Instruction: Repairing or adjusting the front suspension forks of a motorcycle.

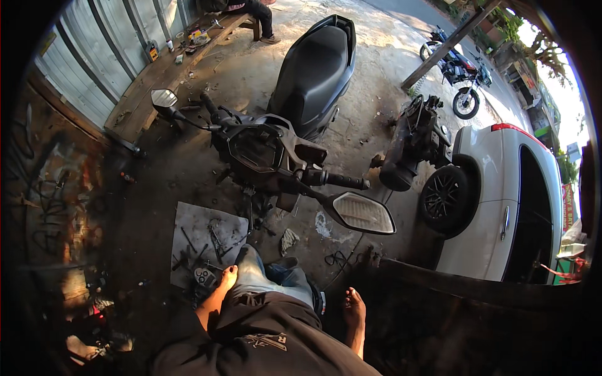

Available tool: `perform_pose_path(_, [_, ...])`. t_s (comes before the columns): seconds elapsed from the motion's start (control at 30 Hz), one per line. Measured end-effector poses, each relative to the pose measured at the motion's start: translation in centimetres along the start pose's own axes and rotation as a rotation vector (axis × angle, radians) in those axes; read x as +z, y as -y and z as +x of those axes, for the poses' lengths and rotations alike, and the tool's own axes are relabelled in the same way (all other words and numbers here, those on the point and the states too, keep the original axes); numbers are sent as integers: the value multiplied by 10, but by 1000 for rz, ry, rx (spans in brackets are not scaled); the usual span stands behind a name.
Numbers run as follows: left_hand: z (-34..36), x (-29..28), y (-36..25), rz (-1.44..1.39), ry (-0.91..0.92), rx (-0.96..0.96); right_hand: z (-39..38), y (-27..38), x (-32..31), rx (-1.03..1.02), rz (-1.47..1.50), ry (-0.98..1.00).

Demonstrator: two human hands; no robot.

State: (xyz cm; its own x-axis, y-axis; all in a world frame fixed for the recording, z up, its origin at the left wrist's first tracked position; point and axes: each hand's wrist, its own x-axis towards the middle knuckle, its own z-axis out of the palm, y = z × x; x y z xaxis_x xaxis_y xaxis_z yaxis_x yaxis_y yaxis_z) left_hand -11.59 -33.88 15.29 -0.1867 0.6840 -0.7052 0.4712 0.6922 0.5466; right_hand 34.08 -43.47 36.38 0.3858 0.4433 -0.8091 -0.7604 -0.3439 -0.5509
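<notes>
My left hand (pixel 226 279) hangs beside my left thigh, its dark fingertips slightly apart and nothing visible in it. Close to it lies a dark part with round holes (pixel 204 276), at the edge of a pale sheet (pixel 188 220) on the ground. Several wrenches and bar-shaped tools (pixel 216 241) are spread over that sheet. My right hand (pixel 355 308) is held away from my right side, empty, with loosely bent fingers apart. In front of me stands a dark scooter (pixel 266 147) with a black seat (pixel 313 69); neither hand touches it.
A scooter mirror (pixel 362 213) juts toward my right. Beyond stand a greasy engine (pixel 411 147) and a white car (pixel 483 200). A rag (pixel 289 242) and a dark cable (pixel 342 258) lie on the ground. Along the left wall runs a wooden bench (pixel 150 94), where a person (pixel 260 15) sits.
</notes>
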Motion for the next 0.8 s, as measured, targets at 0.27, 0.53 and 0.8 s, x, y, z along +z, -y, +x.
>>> perform_pose_path(0.27, [-41,9,-37,341,323,170,-13,105,70,-334,192,308])
perform_pose_path(0.53, [-34,87,-139,490,465,394,-50,239,150,-398,257,553])
perform_pose_path(0.8, [-6,154,-208,399,287,458,26,301,204,-272,-8,652])
